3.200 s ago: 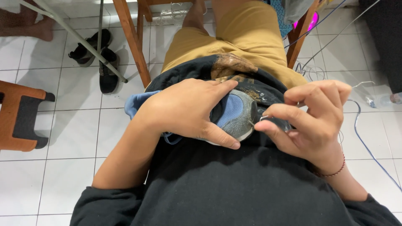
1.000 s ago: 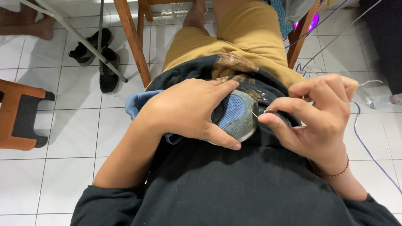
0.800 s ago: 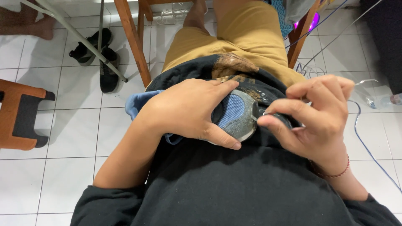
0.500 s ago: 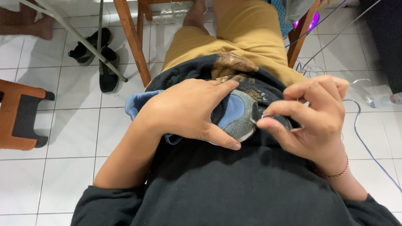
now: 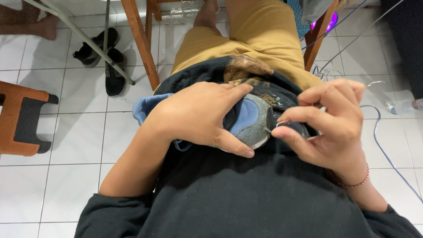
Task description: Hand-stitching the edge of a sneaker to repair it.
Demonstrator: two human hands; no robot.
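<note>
A blue and grey shoe lies against the person's black shirt, pressed there under the left hand, whose fingers and thumb close around it. Just right of that hand, the right hand pinches a thin needle between thumb and forefinger, its tip touching the shoe's edge. Beyond both hands are tan shorts; far left of the left hand stand black shoes and an orange stool.

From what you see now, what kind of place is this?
Probably a room in a home or small workshop: white tiled floor, black shoes left beside wooden chair legs, while both hands work on a blue shoe.
</note>
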